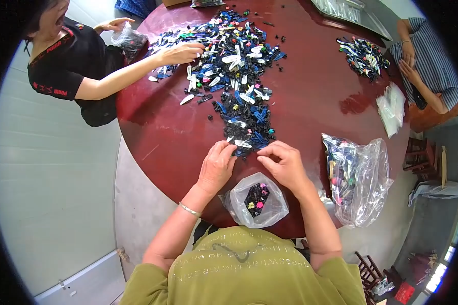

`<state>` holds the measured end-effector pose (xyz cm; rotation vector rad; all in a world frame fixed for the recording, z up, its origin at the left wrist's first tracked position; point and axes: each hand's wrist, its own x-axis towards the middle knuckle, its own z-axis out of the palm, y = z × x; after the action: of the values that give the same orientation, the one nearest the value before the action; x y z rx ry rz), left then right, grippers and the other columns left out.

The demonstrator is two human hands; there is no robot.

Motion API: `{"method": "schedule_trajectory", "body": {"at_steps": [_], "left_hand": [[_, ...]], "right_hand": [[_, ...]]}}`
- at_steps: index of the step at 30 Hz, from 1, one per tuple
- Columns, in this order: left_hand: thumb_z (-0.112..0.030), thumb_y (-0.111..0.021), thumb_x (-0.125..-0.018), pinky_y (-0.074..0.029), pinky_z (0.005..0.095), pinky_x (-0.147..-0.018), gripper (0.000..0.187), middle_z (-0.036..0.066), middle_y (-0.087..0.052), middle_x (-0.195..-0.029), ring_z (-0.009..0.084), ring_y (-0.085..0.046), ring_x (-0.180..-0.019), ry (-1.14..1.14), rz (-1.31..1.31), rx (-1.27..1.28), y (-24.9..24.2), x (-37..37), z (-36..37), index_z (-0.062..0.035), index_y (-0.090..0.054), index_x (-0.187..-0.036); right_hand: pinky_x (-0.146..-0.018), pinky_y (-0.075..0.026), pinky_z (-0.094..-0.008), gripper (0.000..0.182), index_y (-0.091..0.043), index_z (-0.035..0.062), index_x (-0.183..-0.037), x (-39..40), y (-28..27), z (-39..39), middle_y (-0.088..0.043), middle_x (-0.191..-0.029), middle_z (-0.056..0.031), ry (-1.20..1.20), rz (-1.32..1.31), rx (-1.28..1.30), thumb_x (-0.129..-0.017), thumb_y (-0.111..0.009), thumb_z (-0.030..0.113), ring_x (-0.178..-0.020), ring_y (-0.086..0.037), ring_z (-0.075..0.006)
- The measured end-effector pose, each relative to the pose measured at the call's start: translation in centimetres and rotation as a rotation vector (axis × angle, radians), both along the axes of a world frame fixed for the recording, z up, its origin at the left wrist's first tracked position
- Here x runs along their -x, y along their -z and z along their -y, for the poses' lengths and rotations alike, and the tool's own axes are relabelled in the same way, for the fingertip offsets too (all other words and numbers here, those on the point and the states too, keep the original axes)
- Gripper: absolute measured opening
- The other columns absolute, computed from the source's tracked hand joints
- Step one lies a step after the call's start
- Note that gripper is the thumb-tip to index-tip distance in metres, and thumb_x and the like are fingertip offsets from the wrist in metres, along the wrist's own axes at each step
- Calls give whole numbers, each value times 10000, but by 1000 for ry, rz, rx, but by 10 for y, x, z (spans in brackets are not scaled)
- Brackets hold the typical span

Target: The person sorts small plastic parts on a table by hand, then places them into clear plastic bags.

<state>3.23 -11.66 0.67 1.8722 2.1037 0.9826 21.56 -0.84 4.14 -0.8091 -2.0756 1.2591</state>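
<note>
Working the near end of the pile (236, 109) in the head view, the left hand (217, 165), at eight o'clock from that end, has thumb and fingertips drawn together; the right hand (286, 161), at three, has thumb and forefinger nearly meeting; whether either grips anything, I cannot tell; the pile stretches toward twelve, another person's hand (184, 53) over it at eleven; an open bag (277, 209) holding black clips (255, 199) stands at six; light pinches on single edge pieces, bag mouth wide, should serve best.
</note>
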Motion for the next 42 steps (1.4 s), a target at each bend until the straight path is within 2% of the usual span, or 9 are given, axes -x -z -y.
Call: {"method": "schedule_trajectory", "body": {"at_steps": [9, 12, 16, 20, 24, 27, 29, 34, 42], "left_hand": [[-37, -718, -733, -515, 396, -854, 396, 146, -590, -1077, 330, -600, -998, -87, 4, 21, -3, -1, 2, -22, -590, -1107], [-42, -722, -732, -516, 393, -852, 410, 146, -598, -1059, 331, -604, -986, -92, -18, 6, -2, 0, 7, -25, -582, -1117], [-34, -711, -736, -518, 389, -826, 364, 127, -617, -1002, 318, -609, -949, -76, 6, 20, 2, 5, 9, -37, -590, -1078], [-25, -698, -739, -518, 388, -800, 322, 112, -628, -962, 309, -610, -913, -53, -28, 10, 5, 8, 7, -45, -593, -1043], [24, -698, -725, -513, 371, -743, 295, 115, -629, -901, 278, -615, -788, -51, -30, -56, 2, 5, 4, -28, -598, -997], [18, -699, -727, -514, 371, -744, 288, 114, -633, -906, 279, -616, -796, -40, -20, -51, 1, 4, 6, -31, -605, -995], [-6, -691, -735, -514, 382, -777, 289, 110, -635, -928, 293, -615, -854, -18, -32, -43, 1, 3, 8, -41, -608, -1009], [-33, -693, -737, -513, 384, -782, 272, 98, -630, -918, 290, -613, -867, -18, -55, -33, 0, 2, 10, -52, -618, -998], [-55, -705, -734, -514, 380, -776, 247, 89, -613, -900, 286, -606, -867, -39, -33, 5, -6, 0, 8, -60, -627, -968]], "right_hand": [[-615, -527, -339, 183, -703, 85, -858, 25, 32, 16, -638, -809, -44, -8, 304, -313, -732, -795, 181, -671, -648, -219], [-620, -531, -367, 186, -712, 93, -849, 20, 36, 14, -644, -821, -50, -7, 206, -146, -743, -791, 224, -691, -659, -235], [-617, -467, -244, 71, -703, 3, -842, 6, 20, 10, -646, -791, -39, 57, 5, 264, -802, -733, 53, -688, -580, -81], [-589, -447, -209, 77, -702, -3, -817, -13, -29, 9, -642, -790, -26, 61, -100, 320, -798, -747, 56, -660, -592, -76], [-597, -456, -217, 53, -706, -6, -833, -30, -67, 11, -648, -805, -54, -361, -207, 341, -803, -733, 29, -693, -602, -88], [-604, -468, -232, 64, -706, -5, -846, -21, -52, 10, -651, -809, -54, -218, -164, 415, -798, -731, 30, -703, -606, -90], [-618, -487, -252, 71, -708, 14, -864, -4, -16, 4, -662, -825, -58, 18, -108, 151, -802, -716, 46, -696, -619, -108], [-634, -530, -355, 168, -687, 79, -894, 19, 30, 13, -644, -847, -59, -49, 128, -97, -764, -765, 151, -715, -657, -237], [-612, -526, -382, 200, -656, 98, -888, 31, 44, 16, -612, -819, -58, 20, 195, -306, -749, -778, 173, -701, -650, -255]]}}
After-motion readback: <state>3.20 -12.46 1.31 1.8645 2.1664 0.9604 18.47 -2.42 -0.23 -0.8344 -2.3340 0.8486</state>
